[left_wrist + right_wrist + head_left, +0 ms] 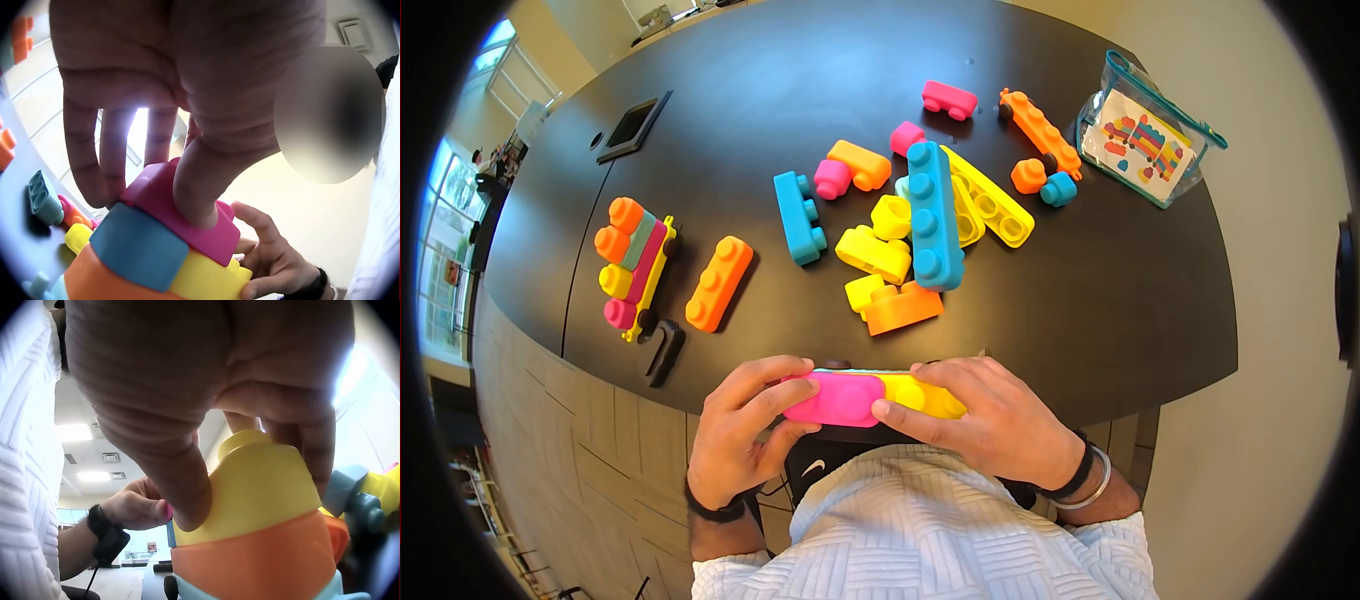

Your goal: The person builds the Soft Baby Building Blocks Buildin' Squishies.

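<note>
The pink block [835,400] is lying at the table's [1100,330] near edge, its long axis running left to right, resting across the blue block [139,245] and the yellow block [265,494]. The left hand [745,430] is nearer, pinching its left part, thumb on the near side, fingers spread only to its width. The right hand [1000,410] is pinching the yellow block likewise, its thumb tip lying at the pink block's right end.

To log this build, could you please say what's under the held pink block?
A blue block and yellow block show beneath; any studs the pink block covers are hidden.
</note>
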### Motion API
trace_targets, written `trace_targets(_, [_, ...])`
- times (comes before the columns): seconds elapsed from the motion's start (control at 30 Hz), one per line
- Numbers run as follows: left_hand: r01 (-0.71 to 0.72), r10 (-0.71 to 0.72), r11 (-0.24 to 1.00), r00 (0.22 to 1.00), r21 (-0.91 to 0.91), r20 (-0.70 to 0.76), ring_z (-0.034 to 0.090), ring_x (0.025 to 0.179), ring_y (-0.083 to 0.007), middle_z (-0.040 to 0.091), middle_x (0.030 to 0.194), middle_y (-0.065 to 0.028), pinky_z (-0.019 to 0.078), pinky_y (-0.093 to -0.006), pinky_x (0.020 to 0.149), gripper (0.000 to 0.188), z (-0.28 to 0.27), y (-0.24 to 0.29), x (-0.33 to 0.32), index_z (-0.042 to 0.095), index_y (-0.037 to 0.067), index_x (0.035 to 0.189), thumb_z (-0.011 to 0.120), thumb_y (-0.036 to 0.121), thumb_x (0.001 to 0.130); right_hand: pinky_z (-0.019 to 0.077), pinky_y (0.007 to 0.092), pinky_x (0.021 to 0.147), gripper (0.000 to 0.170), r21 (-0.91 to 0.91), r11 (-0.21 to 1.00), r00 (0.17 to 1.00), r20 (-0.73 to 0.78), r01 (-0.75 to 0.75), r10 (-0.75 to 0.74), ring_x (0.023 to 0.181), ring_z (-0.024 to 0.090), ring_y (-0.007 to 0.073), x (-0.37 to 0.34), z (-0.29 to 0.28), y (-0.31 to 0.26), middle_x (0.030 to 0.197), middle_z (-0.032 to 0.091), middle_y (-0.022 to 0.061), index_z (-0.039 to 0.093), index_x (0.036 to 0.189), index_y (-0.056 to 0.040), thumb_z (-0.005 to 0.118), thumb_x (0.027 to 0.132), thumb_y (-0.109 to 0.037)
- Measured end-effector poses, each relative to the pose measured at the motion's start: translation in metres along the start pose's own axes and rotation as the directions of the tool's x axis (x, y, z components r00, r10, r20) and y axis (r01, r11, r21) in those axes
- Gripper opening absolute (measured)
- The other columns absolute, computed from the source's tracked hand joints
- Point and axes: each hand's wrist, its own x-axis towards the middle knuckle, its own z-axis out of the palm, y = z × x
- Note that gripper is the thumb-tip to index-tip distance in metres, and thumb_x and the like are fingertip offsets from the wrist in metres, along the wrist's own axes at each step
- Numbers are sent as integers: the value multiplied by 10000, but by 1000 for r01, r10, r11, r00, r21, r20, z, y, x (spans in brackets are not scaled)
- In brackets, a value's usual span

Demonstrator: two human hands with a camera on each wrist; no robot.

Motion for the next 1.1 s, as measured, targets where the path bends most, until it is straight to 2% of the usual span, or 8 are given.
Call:
trace_targets(0.3, [5, -6, 999, 1000, 50, 16, 777, 1113, -363, 783, 1319, -126, 642, -426, 915, 444, 0, 7, 5, 795, 75, 1250, 945, 139, 837, 571, 436, 811, 767, -69, 997, 991, 136, 18, -9, 927, 691, 319, 8, -13, 3, 1125, 627, 112, 532, 1695, -418, 696, 1005, -126])
trace_targets(0.4, [-4, 3, 997, 1000, 77, 23, 784, 1122, -367, 787, 1319, -143, 646, -426, 925, 479, -1, 8, 5, 800, 67, 1259, 969, 149, 819, 563, 423, 819, 758, -58, 996, 951, 306, 66, -45, 939, 687, 304, 20, -37, 10, 1126, 623, 107, 521, 1706, -367, 737, 1004, -180])
trace_targets(0.47, [-19, 17, 996, 999, 91, 27, 789, 1129, -376, 787, 1316, -161, 649, -428, 935, 512, -2, 8, 4, 801, 55, 1265, 991, 157, 801, 586, 457, 924, 603, 55, 998, 969, 244, 21, -34, 1042, 717, 324, 34, -56, 21, 1192, 707, 137, 664, 1597, -250, 788, 1011, -314])
trace_targets(0.5, [-21, 18, 995, 999, 95, 30, 790, 1127, -372, 790, 1322, -158, 650, -427, 934, 522, -2, 9, 4, 809, 62, 1277, 993, 153, 796, 581, 448, 918, 721, -1, 992, 985, 121, 128, -127, 1057, 710, 301, 43, -64, 33, 1221, 677, 103, 556, 1659, -199, 818, 995, -304])
trace_targets(0.67, [-40, 38, 993, 999, 112, 14, 792, 1116, -364, 796, 1331, -153, 652, -418, 927, 541, -2, 9, 4, 828, 82, 1296, 996, 147, 786, 588, 486, 995, 474, -99, 994, 998, -48, -53, 48, 1127, 707, 402, 80, -97, 104, 1230, 709, 196, 707, 1390, -72, 859, 970, -228])
trace_targets(0.87, [-27, 26, 994, 1000, 108, 10, 794, 1060, -310, 801, 1328, -87, 653, -402, 888, 493, -2, 9, 4, 826, 133, 1284, 963, 134, 810, 561, 474, 1080, 391, -247, 956, 984, 39, -160, 175, 1227, 687, 383, 112, -97, 218, 1274, 715, 175, 745, 1313, -57, 847, 993, -258])
trace_targets(0.97, [-28, 26, 993, 999, 111, 21, 795, 1060, -319, 801, 1332, -110, 653, -401, 898, 500, -2, 8, 4, 833, 120, 1275, 977, 135, 796, 560, 487, 1084, 396, -226, 912, 923, 102, -342, 372, 1217, 695, 384, 119, -94, 233, 1255, 725, 178, 754, 1297, -57, 851, 983, -279])
trace_targets(1.1, [-30, 28, 997, 999, 73, 23, 797, 1070, -345, 806, 1307, -148, 649, -410, 903, 519, 0, 6, 3, 834, 92, 1258, 998, 126, 767, 603, 457, 994, 380, -197, 928, 935, 98, -316, 340, 1116, 737, 342, 111, -86, 239, 1225, 741, 177, 741, 1291, -49, 850, 999, -266])
